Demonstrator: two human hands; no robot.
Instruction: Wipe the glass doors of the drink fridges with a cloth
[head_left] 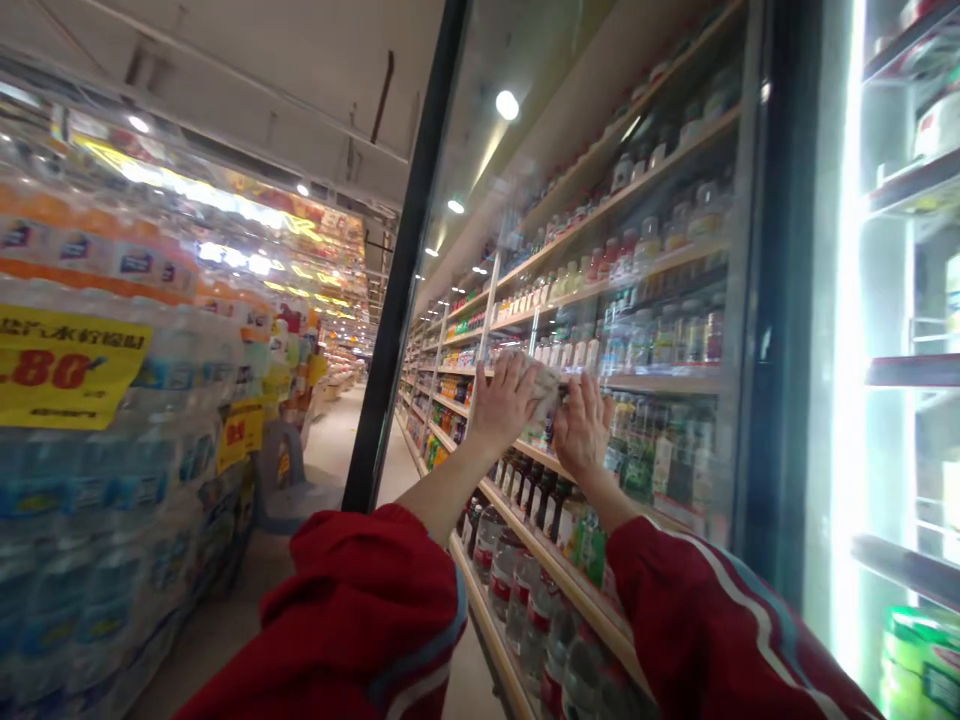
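A crumpled pale cloth [545, 388] is against the glass door [660, 330] of a drinks cooler. My left hand [504, 400] presses on the cloth, its fingers lying over the left part of it. Just right of the cloth, my right hand [583, 428] rests against the glass with its fingers stretched upward. Whether its fingertips touch the cloth's edge I cannot tell. Red sleeves with pale stripes cover both forearms. The door stands swung out, and shelves of bottles show in its glass.
The door's dark frame [409, 250] slants at its left. Lit cooler shelves [911, 370] hold drinks at right. Stacked bottle packs [112, 500] with a yellow price sign [71, 365] line the left, beside a grey plastic stool [289, 480]. An aisle [337, 425] runs behind.
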